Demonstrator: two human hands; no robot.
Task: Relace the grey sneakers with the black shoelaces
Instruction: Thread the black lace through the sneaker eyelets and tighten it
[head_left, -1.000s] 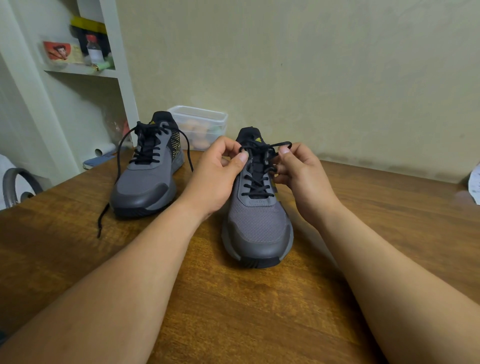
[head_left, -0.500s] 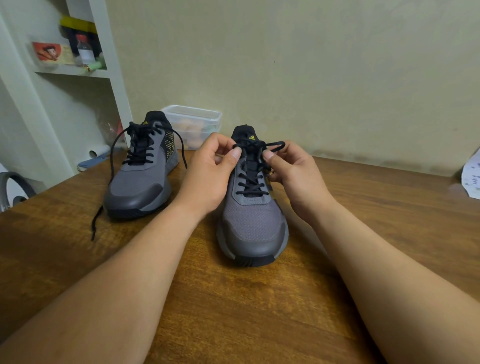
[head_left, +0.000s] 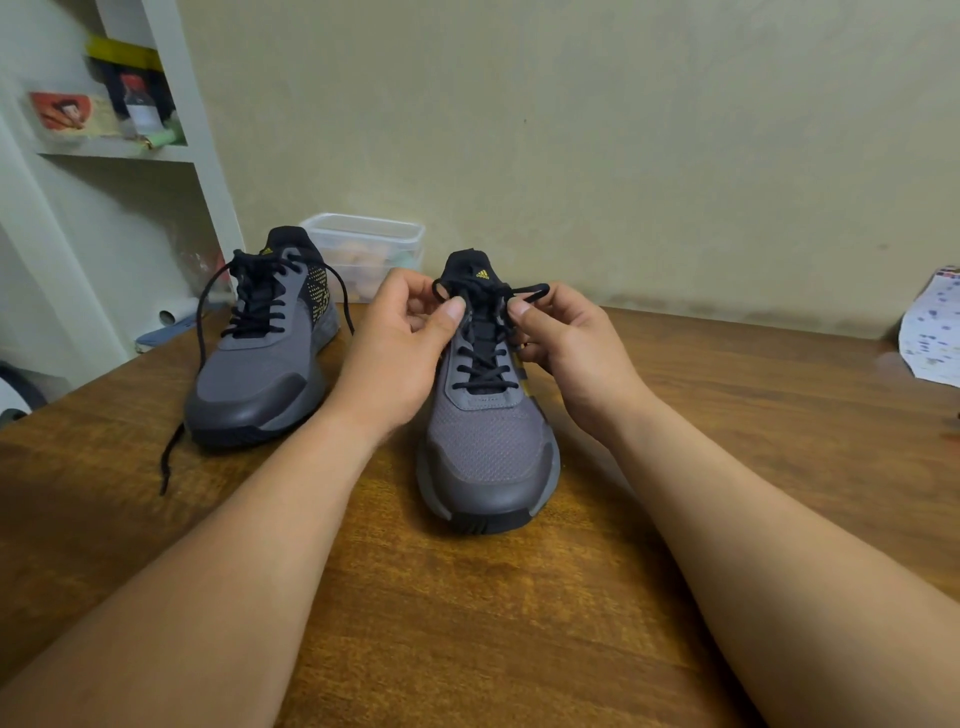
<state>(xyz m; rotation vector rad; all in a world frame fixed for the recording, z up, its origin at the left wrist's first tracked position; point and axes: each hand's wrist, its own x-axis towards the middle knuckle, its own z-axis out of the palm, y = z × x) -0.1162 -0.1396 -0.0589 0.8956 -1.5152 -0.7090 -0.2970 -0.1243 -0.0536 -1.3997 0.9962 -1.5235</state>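
Left hand (head_left: 395, 353): I see it pinching one loop of the lace (head_left: 485, 371) on the near sneaker (head_left: 488, 452).
Right hand (head_left: 576, 343): pinching the other loop.
Far sneaker (head_left: 260, 384): lace ends dangling loose.

Where the left hand (head_left: 395, 353) and right hand (head_left: 576, 348) pinch the black shoelace (head_left: 487, 372), curled fingers hide the lace ends and the top eyelets of the grey sneaker (head_left: 488, 452). Behind the grip, a clear container (head_left: 374, 241) is partly blocked and its contents are blurred. Far right of the grip, a printed paper (head_left: 930, 332) is cut off by the edge. Both forearms run off the bottom edge.
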